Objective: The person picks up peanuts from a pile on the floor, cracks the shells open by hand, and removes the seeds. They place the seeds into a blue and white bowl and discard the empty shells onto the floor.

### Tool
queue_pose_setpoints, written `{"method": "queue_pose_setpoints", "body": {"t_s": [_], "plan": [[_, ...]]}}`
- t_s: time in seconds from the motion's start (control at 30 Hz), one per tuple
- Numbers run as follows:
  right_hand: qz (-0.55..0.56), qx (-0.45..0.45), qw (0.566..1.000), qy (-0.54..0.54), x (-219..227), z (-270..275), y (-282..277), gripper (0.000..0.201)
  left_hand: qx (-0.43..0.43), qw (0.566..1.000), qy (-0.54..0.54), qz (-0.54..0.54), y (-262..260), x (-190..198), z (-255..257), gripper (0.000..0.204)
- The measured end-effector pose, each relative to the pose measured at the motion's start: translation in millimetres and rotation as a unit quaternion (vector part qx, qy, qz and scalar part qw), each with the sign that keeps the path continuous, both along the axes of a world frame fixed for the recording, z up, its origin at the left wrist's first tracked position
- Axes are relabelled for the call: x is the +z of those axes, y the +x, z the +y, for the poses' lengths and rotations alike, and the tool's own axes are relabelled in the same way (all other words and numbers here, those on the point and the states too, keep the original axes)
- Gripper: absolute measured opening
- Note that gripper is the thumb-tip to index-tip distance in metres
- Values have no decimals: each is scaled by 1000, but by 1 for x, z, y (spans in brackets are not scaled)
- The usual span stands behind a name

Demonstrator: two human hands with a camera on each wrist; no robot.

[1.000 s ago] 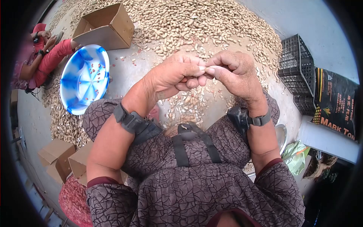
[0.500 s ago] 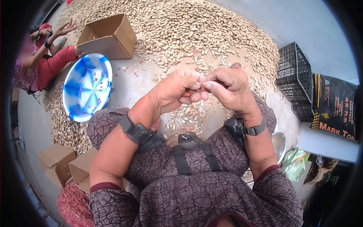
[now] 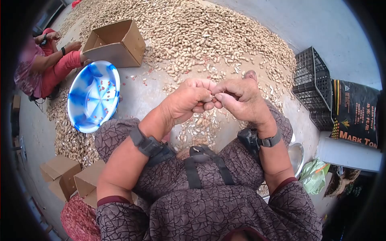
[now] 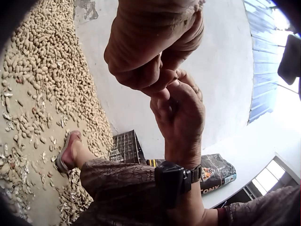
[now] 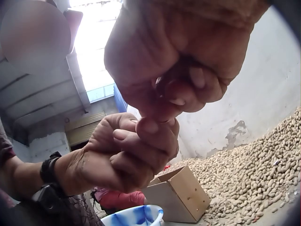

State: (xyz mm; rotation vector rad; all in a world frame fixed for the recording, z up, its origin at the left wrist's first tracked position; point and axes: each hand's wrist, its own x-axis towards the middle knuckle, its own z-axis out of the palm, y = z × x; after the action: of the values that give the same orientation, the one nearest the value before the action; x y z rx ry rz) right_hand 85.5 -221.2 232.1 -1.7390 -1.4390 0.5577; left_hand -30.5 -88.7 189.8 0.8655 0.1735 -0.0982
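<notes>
Thumbs and fingertips of my left hand [image 3: 187, 98] and right hand [image 3: 243, 100] meet in front of me, above the floor between my knees. Together they pinch a peanut [image 3: 213, 97], mostly hidden by the fingers. In the left wrist view the right hand [image 4: 181, 115] has its thumb tip against the left fingers. Broken peanut shells [image 3: 199, 130] litter the floor below. Beyond the hands spreads a large heap of unshelled peanuts [image 3: 201, 36]. A blue and white basin [image 3: 89, 94] with several red kernels stands to the left.
A cardboard box [image 3: 112, 54] stands behind the basin, near another seated person [image 3: 60, 66]. At right are a black crate [image 3: 311, 80], a black printed sack [image 3: 356, 114], a metal bowl [image 3: 296, 156] and a green bag [image 3: 315, 174]. Small cartons [image 3: 60, 172] lie lower left.
The head view has tilted, so the hands and basin sit lower in it. Both hands stay joined at the fingertips, fingers shifting slightly. The other person's raised hand has come down.
</notes>
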Motion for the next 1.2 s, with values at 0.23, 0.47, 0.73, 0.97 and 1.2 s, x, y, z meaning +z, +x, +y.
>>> {"method": "queue_pose_setpoints", "body": {"t_s": [0.23,0.47,0.73,0.97,1.2], "plan": [[52,15,998,-33,-1,-1,1,12,4,999,48,-18,0,4,3,21],[50,-17,998,-24,-1,-1,1,9,2,1000,-15,-14,1,0,4,22],[137,-32,990,0,5,-5,1,5,2,998,47,35,1,10,5,14],[119,-58,982,-132,4,-14,0,48,119,990,68,34,1,15,14,17],[395,-151,899,-114,3,-6,-9,55,27,985,169,-33,3,20,-11,23]]}}
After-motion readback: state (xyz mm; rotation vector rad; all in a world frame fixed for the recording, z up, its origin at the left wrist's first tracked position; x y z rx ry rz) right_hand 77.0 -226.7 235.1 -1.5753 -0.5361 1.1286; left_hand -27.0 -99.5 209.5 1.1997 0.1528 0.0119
